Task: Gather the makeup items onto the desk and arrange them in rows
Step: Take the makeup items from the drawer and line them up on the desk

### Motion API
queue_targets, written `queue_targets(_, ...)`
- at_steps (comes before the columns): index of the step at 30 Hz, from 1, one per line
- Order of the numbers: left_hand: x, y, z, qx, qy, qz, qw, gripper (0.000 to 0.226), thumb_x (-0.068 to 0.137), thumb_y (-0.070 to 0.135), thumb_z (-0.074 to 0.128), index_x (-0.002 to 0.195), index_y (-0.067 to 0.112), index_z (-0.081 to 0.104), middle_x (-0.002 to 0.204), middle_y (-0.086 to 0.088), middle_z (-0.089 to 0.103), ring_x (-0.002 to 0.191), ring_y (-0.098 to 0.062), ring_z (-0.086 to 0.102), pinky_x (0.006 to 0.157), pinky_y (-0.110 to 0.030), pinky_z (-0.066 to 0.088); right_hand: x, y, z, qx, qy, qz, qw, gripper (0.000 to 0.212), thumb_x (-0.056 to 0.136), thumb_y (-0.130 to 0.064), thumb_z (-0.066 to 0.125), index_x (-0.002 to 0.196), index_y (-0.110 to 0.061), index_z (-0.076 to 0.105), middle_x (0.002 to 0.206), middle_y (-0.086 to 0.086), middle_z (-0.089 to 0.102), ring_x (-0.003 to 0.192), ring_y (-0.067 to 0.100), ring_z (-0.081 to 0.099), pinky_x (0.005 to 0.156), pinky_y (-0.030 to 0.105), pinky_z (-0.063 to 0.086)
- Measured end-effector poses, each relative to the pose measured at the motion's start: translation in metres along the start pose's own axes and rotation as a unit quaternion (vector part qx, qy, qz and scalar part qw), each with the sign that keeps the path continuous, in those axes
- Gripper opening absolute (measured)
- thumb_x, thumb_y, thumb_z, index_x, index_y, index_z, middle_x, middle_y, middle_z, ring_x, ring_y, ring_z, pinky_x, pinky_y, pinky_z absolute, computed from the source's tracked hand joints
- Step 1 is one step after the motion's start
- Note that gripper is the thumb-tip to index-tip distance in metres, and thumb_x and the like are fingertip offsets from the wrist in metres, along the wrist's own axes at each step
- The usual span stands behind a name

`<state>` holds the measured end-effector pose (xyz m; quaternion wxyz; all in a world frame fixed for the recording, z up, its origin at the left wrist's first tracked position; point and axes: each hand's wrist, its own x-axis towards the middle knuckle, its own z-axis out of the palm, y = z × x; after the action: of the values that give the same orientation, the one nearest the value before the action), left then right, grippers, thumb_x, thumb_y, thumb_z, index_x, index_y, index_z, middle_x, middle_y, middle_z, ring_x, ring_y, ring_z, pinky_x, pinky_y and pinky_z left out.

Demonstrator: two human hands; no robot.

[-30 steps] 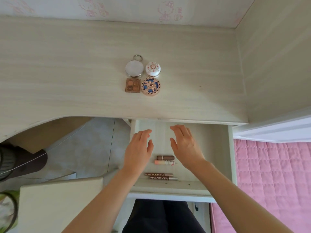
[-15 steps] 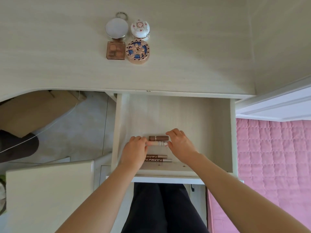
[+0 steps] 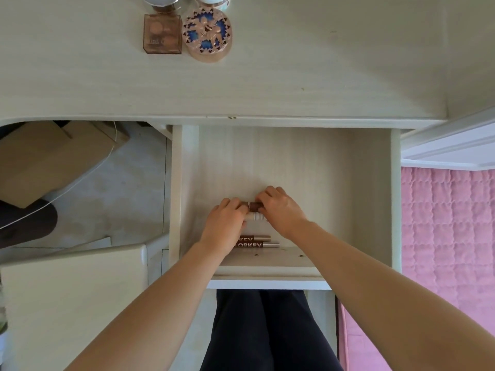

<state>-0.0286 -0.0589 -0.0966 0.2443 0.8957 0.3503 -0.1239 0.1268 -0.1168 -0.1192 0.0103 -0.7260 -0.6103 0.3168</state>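
Note:
Inside the open drawer (image 3: 369, 183), my left hand (image 3: 227, 220) and my right hand (image 3: 281, 207) close from either side on two short tubes lying side by side: a brown tube (image 3: 252, 206) and a pale pink tube (image 3: 255, 217) just below it. Fingers cover both ends of each tube. Two long brown tubes lettered "COLORKEY" (image 3: 255, 242) lie nearer the drawer front, partly under my left wrist. On the desk (image 3: 321, 62) stand a square brown palette (image 3: 162, 33) and a round patterned compact (image 3: 206, 34), with two more round cases cut off at the top edge.
A pink quilted bed (image 3: 450, 236) lies to the right of the drawer. A cardboard box (image 3: 53, 156) sits on the floor under the desk at left, and a pale chair surface (image 3: 72, 303) fills the lower left.
Both hands dropped from above the drawer down onto the two short tubes and closed on their ends. The camera tilted downward, so the desk items slid to the top edge.

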Motion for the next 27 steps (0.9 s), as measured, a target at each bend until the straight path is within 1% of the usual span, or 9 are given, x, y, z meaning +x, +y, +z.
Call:
queue_targets(7,0.005,0.001,0.003,0.014,-0.007,0.015,1.0,0.02,0.08,0.01,0.068,0.1,0.008,0.063,0.098,-0.008,0.06,0.094,-0.029,0.055,0.072,-0.037,0.047,-0.006,0.013,0.001,0.0,0.02,0.052,0.998,0.047,0.078,0.004,0.065,0.122,-0.008,0.052,0.112,0.016,0.049,0.091,0.032,0.05,0.078,0.041,0.053)
queue_targets(11,0.007,0.002,0.009,0.022,-0.024,0.072,0.997,0.038,0.061,-0.005,0.075,0.094,0.011,0.066,0.088,-0.005,0.062,0.083,-0.026,0.057,0.063,-0.034,0.049,-0.009,0.016,-0.005,0.018,0.053,0.069,0.996,0.036,0.077,0.006,0.062,0.111,0.0,0.056,0.107,0.018,0.051,0.09,0.034,0.051,0.079,0.043,0.051)
queue_targets(13,0.008,0.003,0.011,0.032,-0.034,0.078,0.996,0.036,0.06,-0.007,0.074,0.091,0.009,0.066,0.087,-0.007,0.062,0.083,-0.027,0.057,0.061,-0.034,0.048,-0.01,0.019,-0.006,0.023,0.044,0.07,0.996,0.032,0.079,0.005,0.058,0.111,0.003,0.055,0.107,0.019,0.053,0.094,0.034,0.052,0.086,0.039,0.048)
queue_targets(15,0.009,0.002,0.013,0.023,-0.033,0.067,0.997,0.035,0.068,-0.007,0.067,0.1,0.006,0.065,0.096,-0.01,0.06,0.09,-0.029,0.056,0.067,-0.038,0.05,-0.013,0.023,-0.009,0.082,0.018,0.105,0.991,0.032,0.084,-0.002,0.052,0.116,0.0,0.051,0.111,0.016,0.051,0.1,0.029,0.049,0.087,0.028,0.04)
queue_targets(18,0.008,-0.002,0.01,-0.007,-0.041,0.034,0.999,0.032,0.078,-0.005,0.059,0.109,0.002,0.06,0.108,-0.012,0.049,0.094,-0.028,0.052,0.071,-0.037,0.049,-0.02,0.024,-0.017,0.177,-0.003,0.155,0.972,0.026,0.086,-0.008,0.053,0.11,-0.005,0.045,0.099,0.007,0.052,0.086,0.022,0.05,0.066,0.023,0.038)
queue_targets(20,0.006,-0.007,0.004,-0.048,-0.048,0.004,0.998,0.029,0.082,-0.001,0.058,0.111,0.003,0.056,0.111,-0.01,0.044,0.085,-0.02,0.05,0.067,-0.028,0.043,-0.027,0.024,-0.021,0.222,-0.013,0.169,0.96,0.02,0.088,-0.007,0.049,0.106,-0.007,0.042,0.093,-0.003,0.05,0.08,0.018,0.05,0.057,0.021,0.037)
queue_targets(22,0.004,-0.01,-0.002,-0.082,-0.052,-0.03,0.995,0.028,0.084,0.003,0.058,0.111,0.006,0.053,0.111,-0.006,0.042,0.071,-0.015,0.047,0.06,-0.025,0.037,-0.034,0.024,-0.021,0.233,-0.035,0.168,0.957,0.017,0.089,-0.003,0.044,0.106,-0.007,0.043,0.097,-0.006,0.049,0.082,0.016,0.051,0.061,0.019,0.038)
queue_targets(25,0.002,-0.012,-0.008,-0.125,-0.105,-0.082,0.983,0.022,0.085,0.008,0.057,0.105,0.013,0.05,0.101,-0.002,0.05,0.072,-0.018,0.052,0.056,-0.029,0.04,-0.043,0.024,-0.015,0.223,-0.09,0.159,0.958,0.013,0.089,-0.004,0.044,0.097,-0.013,0.047,0.098,-0.001,0.052,0.076,0.012,0.051,0.061,0.016,0.038)
queue_targets(27,0.002,-0.014,-0.009,-0.12,-0.142,-0.087,0.979,0.015,0.085,0.013,0.06,0.095,0.019,0.05,0.089,0.0,0.057,0.072,-0.017,0.055,0.053,-0.029,0.036,-0.047,0.021,-0.012,0.215,-0.136,0.153,0.955,0.01,0.089,-0.011,0.046,0.098,-0.013,0.049,0.098,0.004,0.058,0.077,0.018,0.056,0.067,0.024,0.047)
